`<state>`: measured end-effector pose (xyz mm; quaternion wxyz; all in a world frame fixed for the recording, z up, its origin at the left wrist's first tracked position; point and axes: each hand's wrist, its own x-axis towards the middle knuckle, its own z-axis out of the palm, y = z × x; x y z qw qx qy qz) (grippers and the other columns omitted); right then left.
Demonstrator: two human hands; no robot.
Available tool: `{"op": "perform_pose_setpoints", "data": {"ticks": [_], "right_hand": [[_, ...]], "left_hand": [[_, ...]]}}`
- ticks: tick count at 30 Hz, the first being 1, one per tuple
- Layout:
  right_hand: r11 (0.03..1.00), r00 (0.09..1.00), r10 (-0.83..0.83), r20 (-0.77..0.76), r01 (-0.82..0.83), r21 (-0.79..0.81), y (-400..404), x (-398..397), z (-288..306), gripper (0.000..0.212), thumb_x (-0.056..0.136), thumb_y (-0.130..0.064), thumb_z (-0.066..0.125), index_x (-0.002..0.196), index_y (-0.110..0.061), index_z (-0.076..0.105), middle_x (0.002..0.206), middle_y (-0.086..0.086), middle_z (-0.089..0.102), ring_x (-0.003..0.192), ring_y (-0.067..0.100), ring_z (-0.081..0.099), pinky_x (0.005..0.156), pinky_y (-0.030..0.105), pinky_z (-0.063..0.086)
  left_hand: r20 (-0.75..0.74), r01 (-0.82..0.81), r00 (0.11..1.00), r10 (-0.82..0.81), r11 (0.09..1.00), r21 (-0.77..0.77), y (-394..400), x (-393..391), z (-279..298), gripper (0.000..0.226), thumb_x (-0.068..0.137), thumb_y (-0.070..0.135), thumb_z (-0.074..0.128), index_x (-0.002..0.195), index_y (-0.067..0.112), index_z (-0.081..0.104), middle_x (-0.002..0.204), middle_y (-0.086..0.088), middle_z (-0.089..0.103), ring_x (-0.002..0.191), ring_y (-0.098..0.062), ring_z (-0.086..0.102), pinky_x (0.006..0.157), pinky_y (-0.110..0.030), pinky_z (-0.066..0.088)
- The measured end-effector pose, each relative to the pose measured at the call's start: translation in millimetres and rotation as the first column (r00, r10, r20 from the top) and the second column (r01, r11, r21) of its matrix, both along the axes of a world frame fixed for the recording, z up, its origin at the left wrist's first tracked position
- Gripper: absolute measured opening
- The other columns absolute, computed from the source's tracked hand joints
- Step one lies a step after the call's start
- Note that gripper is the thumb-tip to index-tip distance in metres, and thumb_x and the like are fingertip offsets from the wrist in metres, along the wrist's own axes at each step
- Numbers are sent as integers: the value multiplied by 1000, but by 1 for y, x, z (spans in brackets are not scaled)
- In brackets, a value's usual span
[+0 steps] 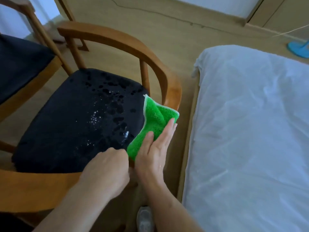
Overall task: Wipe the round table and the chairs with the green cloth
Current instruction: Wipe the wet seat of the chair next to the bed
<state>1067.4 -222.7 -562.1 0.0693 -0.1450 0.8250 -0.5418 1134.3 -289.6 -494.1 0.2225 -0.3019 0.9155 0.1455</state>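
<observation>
Green cloth (154, 124) is pressed against the right edge of a dark chair seat (75, 124) by the right hand (154, 154), whose fingers (168, 129) are laid out straight and close together on the fabric, thumb resting on it too. The cloth is creased into folds, its white-trimmed upper corner standing up beside the curved wooden armrest (173, 91). The left hand (107, 169) is seen just beside the cloth's lower end, at the front right corner of the seat, with its fingers curled under; whether they pinch the cloth edge cannot be told, since the tips are hidden. The seat cushion is marked with wet patches and glinting droplets across its middle and right part. A second chair (21, 67) with a dark cushion is placed to the left, close alongside. A bed (250, 131) covered in a white sheet is seen on the right, separated from the chair by a narrow strip of wooden floor (167, 30). A blue object (299, 47) is lying on the floor near the far corner of the bed.
</observation>
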Motion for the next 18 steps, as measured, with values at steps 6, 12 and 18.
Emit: {"op": "perform_pose_setpoints", "data": {"ticks": [6,12,18], "right_hand": [[934,839,-64,540,241,-264,-19,-118,27,38,99,-47,34,124,-29,56,102,-5,70,91,14,67,81,36,54],[830,577,181,797,345,-438,-14,-150,29,37,98,-49,44,101,-20,66,69,0,71,64,16,68,69,34,54],[873,487,259,834,252,-418,14,-79,-2,56,99,-61,26,100,-19,63,73,-2,68,66,12,64,62,29,50]], "left_hand": [[108,-2,994,-15,987,159,-8,-13,4,38,92,55,46,78,21,56,65,5,53,52,-9,49,50,-22,39],[-128,-19,991,34,993,119,6,-42,6,32,96,48,41,75,26,54,63,5,56,53,-7,55,49,-18,39],[-175,23,984,-29,999,-37,5,-81,14,35,90,46,56,67,25,40,71,4,46,58,-10,46,50,-24,31]]}}
